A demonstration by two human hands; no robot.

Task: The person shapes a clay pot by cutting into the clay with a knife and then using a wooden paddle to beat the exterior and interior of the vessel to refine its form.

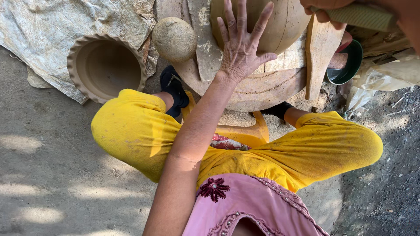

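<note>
Left hand (pixel 241 48) spread flat on clay pot (pixel 280 22), right hand (pixel 332 11) gripping paddle handle (pixel 361 16); clay ball (pixel 174 38) alongside.

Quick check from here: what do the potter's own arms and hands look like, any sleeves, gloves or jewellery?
Left hand and forearm are bare: no sleeve, glove, ring or bracelet visible. Right hand shows only partly at the frame's top edge, also ungloved. Its arm is barely in view.

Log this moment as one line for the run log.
left hand flat on clay pot | right hand grips green handle | wooden paddle beside pot
</note>
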